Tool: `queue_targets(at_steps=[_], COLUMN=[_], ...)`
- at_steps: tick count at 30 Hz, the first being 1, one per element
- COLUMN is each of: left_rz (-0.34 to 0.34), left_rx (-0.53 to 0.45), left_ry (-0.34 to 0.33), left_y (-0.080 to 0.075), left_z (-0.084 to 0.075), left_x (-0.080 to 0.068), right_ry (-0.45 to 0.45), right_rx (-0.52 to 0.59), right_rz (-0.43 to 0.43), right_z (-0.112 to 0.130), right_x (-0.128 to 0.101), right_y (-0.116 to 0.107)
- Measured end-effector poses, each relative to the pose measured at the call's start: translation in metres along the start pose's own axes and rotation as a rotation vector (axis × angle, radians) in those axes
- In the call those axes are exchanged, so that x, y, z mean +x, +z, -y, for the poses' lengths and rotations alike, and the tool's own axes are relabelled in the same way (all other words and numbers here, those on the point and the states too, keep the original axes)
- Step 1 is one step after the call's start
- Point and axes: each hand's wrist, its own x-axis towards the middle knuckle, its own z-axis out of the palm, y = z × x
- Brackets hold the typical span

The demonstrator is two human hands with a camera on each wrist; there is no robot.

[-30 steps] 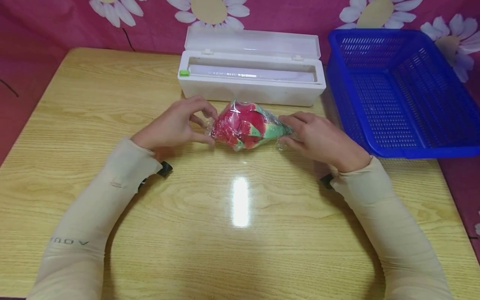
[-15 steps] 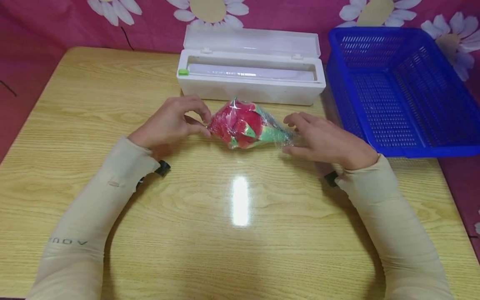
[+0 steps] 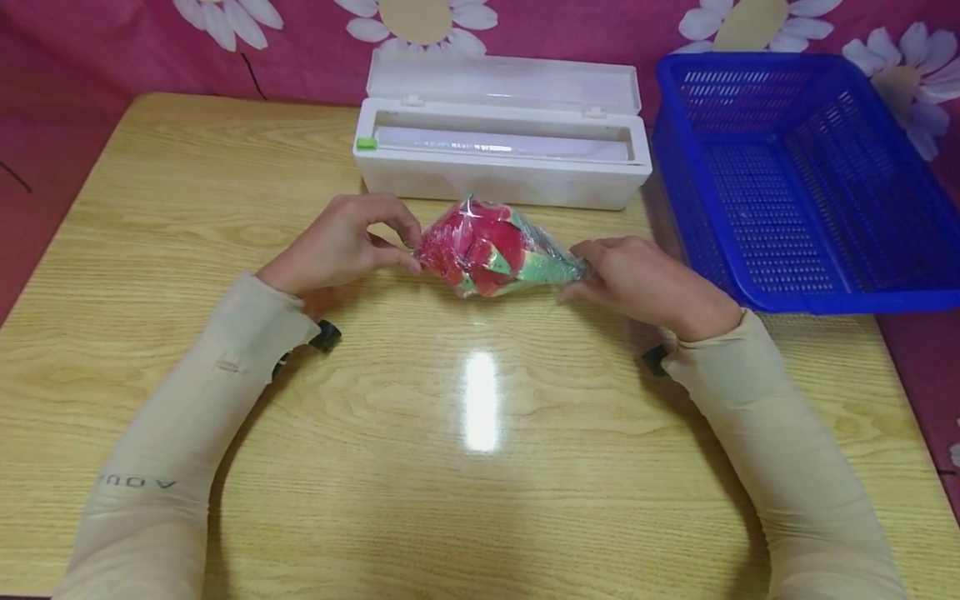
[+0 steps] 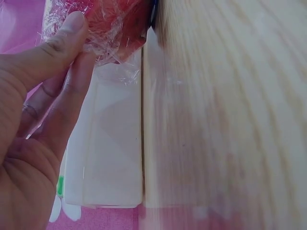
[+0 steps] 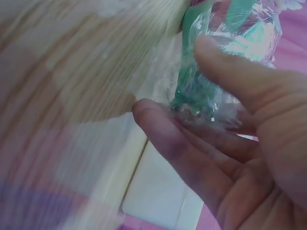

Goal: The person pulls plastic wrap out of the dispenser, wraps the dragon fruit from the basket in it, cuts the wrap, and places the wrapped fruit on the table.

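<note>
A red and green toy dragon fruit [image 3: 491,248] wrapped in clear cling film lies on the wooden table [image 3: 225,208], just in front of the wrap box. My left hand [image 3: 352,242] pinches the film at the fruit's red left end [image 4: 103,28] with thumb and fingers. My right hand [image 3: 637,275] holds the green right tip [image 5: 201,81], its thumb and fingers closed round the wrapped end.
An open white cling-film dispenser box [image 3: 498,137] stands behind the fruit, its roll showing. A blue plastic basket [image 3: 795,175] with nothing in it sits at the right, over the table's edge. A pink flowered cloth [image 3: 112,42] hangs behind.
My right hand has closed in from a loose open pose onto the fruit's green tip. The left hand and the fruit have barely moved.
</note>
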Motion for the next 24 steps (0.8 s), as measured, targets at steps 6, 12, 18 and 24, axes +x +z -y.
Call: queue_targets(at_steps=[6,12,18,24], left_rz=[0.006,0.018,0.02,0.018], left_rx=[0.015,0.02,0.0,0.012], left_ry=[-0.015,-0.04,-0.03,-0.028], left_y=[0.0004,-0.0003,-0.0003,-0.0001], left_z=[0.0,-0.001,-0.0012,-0.001], left_x=[0.0006,0.0009,0.0,0.0003], right_ry=[0.022,0.035,-0.024,-0.119], right_rx=[-0.021,-0.06,-0.06,-0.044], right_rz=[-0.01,-0.052,-0.138,-0.183], right_z=[0.003,0.0049,0.0048,0.0048], right_x=[0.0013,0.0002,-0.0011,0.0013], right_y=[0.0006,-0.0002,-0.0001,0.0025])
